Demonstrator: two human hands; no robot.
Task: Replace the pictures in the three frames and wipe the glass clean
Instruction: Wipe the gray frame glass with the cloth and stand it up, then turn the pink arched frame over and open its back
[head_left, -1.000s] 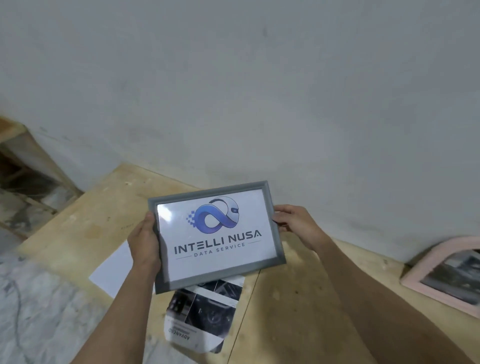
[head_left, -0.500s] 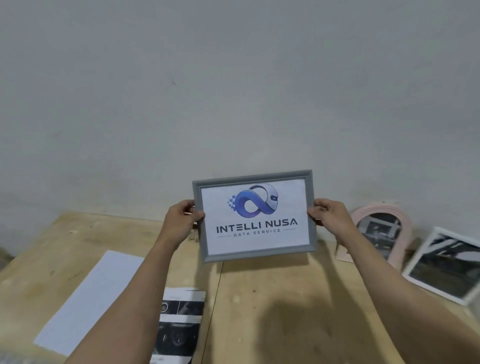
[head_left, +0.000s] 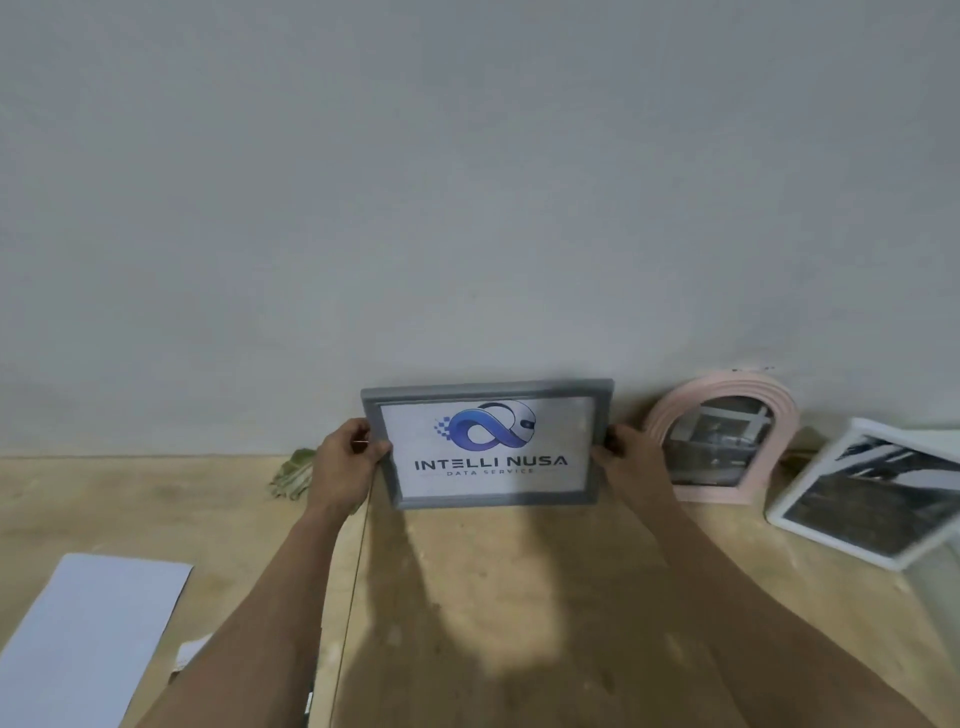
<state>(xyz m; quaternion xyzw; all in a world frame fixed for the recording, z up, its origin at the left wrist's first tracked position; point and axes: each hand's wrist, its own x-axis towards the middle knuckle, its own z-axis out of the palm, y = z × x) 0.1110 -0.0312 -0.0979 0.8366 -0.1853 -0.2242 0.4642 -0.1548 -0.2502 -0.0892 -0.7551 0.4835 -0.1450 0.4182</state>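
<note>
Left hand (head_left: 345, 464) grips the left edge of the grey rectangular picture frame (head_left: 488, 445), thumb on the front rim, fingers curled round behind. Right hand (head_left: 626, 457) grips the right edge the same way, fingers wrapped round the rim. Frame is held landscape, roughly upright, at the back of the light wooden tabletop (head_left: 467, 597) & close to the pale grey wall (head_left: 467, 182); can't tell whether its bottom edge touches the wood. Print inside reads "INTELLI NUSA DATA SERVICE" w/ a blue loop logo.

Just right of it, a pink arched frame (head_left: 722, 441) leans on the wall w/ a b&w photo in it. Further right, a white rectangular frame (head_left: 872, 493) lies tilted, also w/ a b&w photo. Crumpled greenish cloth (head_left: 291, 475) sits by the wall, just left of the left hand. White paper sheet (head_left: 88, 639) lies flat at the near left, well apart from the frames.
</note>
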